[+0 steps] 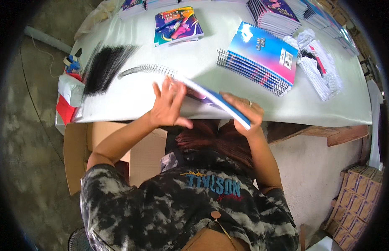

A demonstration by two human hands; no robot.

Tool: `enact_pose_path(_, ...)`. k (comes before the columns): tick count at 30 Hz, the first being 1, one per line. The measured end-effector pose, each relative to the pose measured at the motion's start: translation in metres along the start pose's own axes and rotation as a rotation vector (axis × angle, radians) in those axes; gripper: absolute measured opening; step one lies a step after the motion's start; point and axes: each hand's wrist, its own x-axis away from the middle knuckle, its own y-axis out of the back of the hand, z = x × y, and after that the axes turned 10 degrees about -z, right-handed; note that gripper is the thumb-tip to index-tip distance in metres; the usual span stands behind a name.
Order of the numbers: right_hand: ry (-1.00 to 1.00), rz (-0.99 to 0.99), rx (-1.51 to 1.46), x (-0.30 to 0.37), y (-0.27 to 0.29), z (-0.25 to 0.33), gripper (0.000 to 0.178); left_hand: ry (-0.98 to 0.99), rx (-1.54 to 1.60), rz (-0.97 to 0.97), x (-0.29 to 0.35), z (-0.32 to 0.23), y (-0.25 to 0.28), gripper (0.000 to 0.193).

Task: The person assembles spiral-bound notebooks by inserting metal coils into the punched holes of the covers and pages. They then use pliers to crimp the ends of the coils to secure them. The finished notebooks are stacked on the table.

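Observation:
My right hand, with a ring on one finger, grips a notebook by its right end. The notebook is tilted on edge over the table's near side, its white page edges facing up. From its far left corner a dark spiral binding coil sticks out and curves left above the table. My left hand is at that corner with fingers spread, fingertips close to where coil and notebook meet; whether they touch is blurred. A bundle of black coils lies to the left.
A stack of spiral-bound notebooks sits right of centre on the white table. Behind are colourful books and more notebook stacks. A striped cloth lies at right, a white package at the left edge. Below stands an open cardboard box.

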Motion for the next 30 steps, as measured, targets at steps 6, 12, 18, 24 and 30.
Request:
enact_pose_path(6, -0.038, 0.032, 0.060, -0.001, -0.006, 0.016, 0.027, 0.292, -0.003, -0.137, -0.012, 0.007, -0.008, 0.099)
enact_pose_path(12, -0.001, 0.023, 0.014, -0.007, -0.004, 0.007, 0.026, 0.124, 0.131, -0.028, -0.015, 0.003, -0.008, 0.121)
enact_pose_path(18, -0.002, -0.017, 0.092, -0.013, 0.003, -0.005, 0.024, 0.029, -0.014, 0.024, 0.015, 0.023, -0.027, 0.122)
enact_pose_path(24, -0.043, 0.020, 0.093, -0.008, 0.004, 0.000, 0.026, 0.327, 0.049, 0.036, -0.035, 0.014, -0.027, 0.120)
enact_pose_path(30, -0.023, 0.036, 0.011, -0.014, 0.006, -0.004, 0.026, 0.122, 0.045, -0.418, -0.075, 0.059, -0.028, 0.108)
